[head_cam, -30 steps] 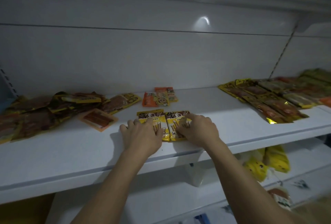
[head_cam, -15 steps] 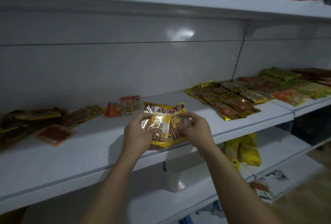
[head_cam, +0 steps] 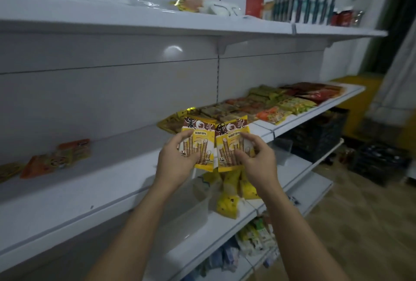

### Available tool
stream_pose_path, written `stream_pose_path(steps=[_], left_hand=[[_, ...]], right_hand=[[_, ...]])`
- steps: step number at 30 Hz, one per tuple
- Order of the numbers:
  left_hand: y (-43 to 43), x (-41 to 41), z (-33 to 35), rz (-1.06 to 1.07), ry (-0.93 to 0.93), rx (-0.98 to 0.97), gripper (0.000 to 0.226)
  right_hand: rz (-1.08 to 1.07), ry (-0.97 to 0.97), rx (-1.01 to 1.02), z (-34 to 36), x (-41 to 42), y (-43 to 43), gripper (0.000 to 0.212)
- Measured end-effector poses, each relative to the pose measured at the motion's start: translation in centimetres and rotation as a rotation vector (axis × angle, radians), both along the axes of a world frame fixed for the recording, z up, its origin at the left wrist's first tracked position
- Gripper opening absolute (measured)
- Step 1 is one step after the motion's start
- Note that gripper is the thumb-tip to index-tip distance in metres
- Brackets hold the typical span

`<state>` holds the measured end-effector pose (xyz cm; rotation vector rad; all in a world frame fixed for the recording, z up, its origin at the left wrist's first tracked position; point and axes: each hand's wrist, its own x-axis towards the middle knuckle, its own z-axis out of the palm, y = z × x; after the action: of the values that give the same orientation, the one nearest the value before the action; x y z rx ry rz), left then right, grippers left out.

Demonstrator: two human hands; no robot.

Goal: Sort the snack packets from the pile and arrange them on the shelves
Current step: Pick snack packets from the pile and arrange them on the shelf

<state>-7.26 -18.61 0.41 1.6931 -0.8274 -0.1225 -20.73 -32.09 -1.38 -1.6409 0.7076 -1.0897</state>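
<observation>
Centre frame, before the middle shelf (head_cam: 112, 181), we log our left hand (head_cam: 176, 161), fingers curled, pinching the left packet (head_cam: 202, 143) at its left edge. Both packets are upright, long axis vertical, brown header up, inner edges touching. The right packet (head_cam: 231, 145) is pinched by our right hand (head_cam: 256, 161), fingers bent.

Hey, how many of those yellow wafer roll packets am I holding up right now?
2. The left packet is in the left grip, the right packet in the right grip, side by side; others may hide behind.
</observation>
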Motion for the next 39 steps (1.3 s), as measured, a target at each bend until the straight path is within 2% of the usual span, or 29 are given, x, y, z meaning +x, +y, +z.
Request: stream_pose_path(steps=[4, 9, 17, 24, 31, 39], left_hand=[[-4.2, -3.3, -0.5, -0.070, -0.055, 0.019, 0.059], [-8.7, -6.6, -1.0, -0.142, -0.036, 0.059, 0.061], [-14.1, -7.2, -2.0, -0.146, -0.010, 0.161, 0.069], [-20.1, -3.4, -2.3, -0.045, 0.008, 0.195, 0.067], [-27.1, 2.9, -1.4, 0.055, 0.075, 0.187, 0.065], [-32.4, 7.8, 0.3, 0.241, 0.046, 0.230, 0.042]], right_hand=[[-0.035, 0.020, -0.024, -0.3, -5.3, -3.3, 0.041], [-0.060, 0.080, -0.028, -0.1, -10.0, -7.2, 0.044], [-0.113, 0.098, 0.031, -0.5, -10.6, -12.7, 0.037], [-0.096, 0.235, -0.021, -1.6, -6.7, -20.4, 0.033], [0.008, 0.344, -0.080, -0.4, 2.2, -30.5, 0.034], [0.217, 0.486, -0.230, 0.9, 11.1, -37.7, 0.041]])
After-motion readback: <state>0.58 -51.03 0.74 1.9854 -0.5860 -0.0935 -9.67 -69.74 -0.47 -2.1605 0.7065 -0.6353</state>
